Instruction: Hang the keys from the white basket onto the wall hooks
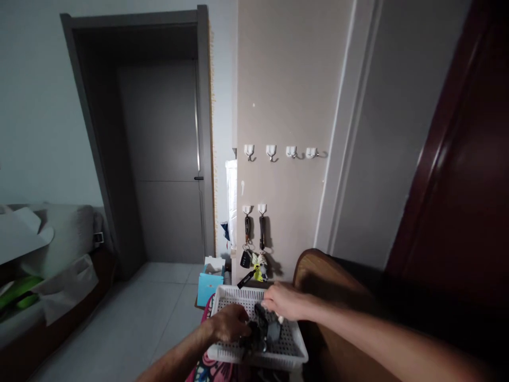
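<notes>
Head view: we had both bare hands over a white basket [230,354], low in the view.
Left hand [230,322]: we had its fingers curled against the left side of a dark bunch [256,334]; whether they pinched a piece we could not tell, the fingertips being lost in shadow.
Hung keys [246,258]: these dangled near the basket's far rim, outside our grasp.
Dark bunch: it lay inside the basket between our hands, too overlapped for us to count or name its pieces.
Grey piece [274,331]: it lay at the bunch's right; we judged that freeing one piece at a time, while steadying the rest, would best have avoided snags.
Right hand [280,301]: we had its fingers bent down at the bunch's far end; pinching or merely touching, we could not tell. Gentle teasing seemed safer than tugging.
</notes>
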A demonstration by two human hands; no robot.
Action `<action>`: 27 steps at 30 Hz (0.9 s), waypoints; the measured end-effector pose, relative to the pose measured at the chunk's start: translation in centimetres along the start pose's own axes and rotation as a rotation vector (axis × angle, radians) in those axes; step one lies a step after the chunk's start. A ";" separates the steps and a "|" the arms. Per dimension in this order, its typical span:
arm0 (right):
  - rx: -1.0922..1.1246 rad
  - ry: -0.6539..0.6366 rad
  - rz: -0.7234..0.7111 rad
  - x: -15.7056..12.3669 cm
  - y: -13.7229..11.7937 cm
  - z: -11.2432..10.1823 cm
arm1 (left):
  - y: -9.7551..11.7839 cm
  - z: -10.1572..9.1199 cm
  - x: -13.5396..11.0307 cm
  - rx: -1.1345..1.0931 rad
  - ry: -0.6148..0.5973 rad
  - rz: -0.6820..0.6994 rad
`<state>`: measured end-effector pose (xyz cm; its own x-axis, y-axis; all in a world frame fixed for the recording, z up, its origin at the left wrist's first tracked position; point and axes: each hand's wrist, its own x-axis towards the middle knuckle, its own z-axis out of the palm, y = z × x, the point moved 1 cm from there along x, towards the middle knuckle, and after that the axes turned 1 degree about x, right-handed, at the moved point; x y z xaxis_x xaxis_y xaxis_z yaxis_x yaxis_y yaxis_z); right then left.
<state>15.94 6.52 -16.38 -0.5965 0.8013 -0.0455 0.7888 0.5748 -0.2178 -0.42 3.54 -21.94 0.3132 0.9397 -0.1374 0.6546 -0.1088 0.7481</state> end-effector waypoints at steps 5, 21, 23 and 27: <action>0.137 0.516 0.271 3.6 1.4 -3.5 | 4.3 -4.0 4.0 0.159 0.436 0.005; 0.067 0.678 0.267 4.2 0.3 -10.1 | 11.6 -10.8 5.8 0.193 0.830 0.154; 0.023 0.577 0.237 3.5 -0.3 -9.2 | 11.9 -10.7 4.9 0.156 0.792 0.238; -0.014 0.345 0.160 2.1 -0.9 -5.2 | 9.9 -7.4 3.8 0.107 0.548 0.238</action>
<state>14.74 8.52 -11.20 -0.3823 0.8887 0.2532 0.8714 0.4378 -0.2211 2.11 8.46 -10.25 0.0781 0.9125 0.4016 0.6848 -0.3419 0.6436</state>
